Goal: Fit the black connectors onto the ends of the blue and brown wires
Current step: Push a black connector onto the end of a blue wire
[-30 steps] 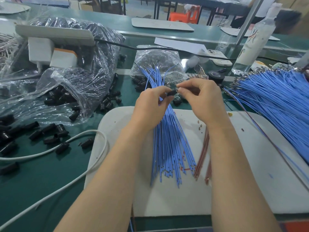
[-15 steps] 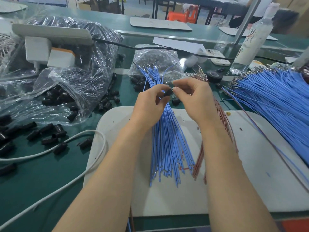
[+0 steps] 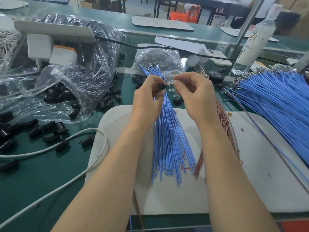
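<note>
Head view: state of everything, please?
left hand, pinching black connector
right hand, pinching wire end, just short of connector
blue wires, fanned over white board
brown wires, lying beneath right wrist
plastic bag, open, loose connectors spilled
bottle, upright

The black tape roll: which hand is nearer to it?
Right. The right hand sits just in front of the black tape roll; the left hand is farther away, on its left.

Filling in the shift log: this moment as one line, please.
left hand pinches black connector | right hand pinches wire end beside it | blue wires fanned over white mat | fit unconfirmed
</note>
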`<move>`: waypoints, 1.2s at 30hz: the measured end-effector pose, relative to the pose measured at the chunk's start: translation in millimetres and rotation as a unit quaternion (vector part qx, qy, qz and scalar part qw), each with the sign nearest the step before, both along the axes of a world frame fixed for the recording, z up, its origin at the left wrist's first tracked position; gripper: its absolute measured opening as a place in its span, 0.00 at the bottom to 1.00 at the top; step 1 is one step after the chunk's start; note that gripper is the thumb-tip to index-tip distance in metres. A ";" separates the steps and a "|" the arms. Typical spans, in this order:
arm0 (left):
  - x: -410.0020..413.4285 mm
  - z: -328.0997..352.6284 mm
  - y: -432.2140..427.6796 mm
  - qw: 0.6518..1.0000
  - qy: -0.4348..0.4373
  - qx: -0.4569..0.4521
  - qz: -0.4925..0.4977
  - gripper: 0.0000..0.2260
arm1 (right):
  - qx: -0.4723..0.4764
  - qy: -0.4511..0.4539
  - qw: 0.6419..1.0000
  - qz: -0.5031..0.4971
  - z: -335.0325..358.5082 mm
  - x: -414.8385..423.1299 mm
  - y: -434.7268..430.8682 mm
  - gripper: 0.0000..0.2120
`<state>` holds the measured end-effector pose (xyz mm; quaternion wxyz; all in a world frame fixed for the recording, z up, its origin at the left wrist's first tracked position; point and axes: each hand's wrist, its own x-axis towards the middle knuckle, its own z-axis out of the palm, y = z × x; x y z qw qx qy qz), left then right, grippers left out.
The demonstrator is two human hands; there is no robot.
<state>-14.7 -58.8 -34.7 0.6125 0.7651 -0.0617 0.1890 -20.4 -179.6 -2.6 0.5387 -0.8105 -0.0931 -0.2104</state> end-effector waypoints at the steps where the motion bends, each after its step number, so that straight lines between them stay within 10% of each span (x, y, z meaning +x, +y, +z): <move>1: 0.2 0.6 -0.3 1.000 0.003 -0.005 0.001 0.08 | -0.011 -0.006 1.000 -0.001 0.8 -0.7 1.0 0.05; 16: -0.2 -0.7 -2.6 0.995 -0.025 0.093 0.006 0.08 | -0.147 -0.080 0.984 -0.055 1.5 -3.6 5.9 0.05; 36: -2.3 -1.1 -2.0 0.978 -0.039 0.204 -0.008 0.07 | -0.070 0.092 0.993 0.015 -7.5 11.5 -28.4 0.06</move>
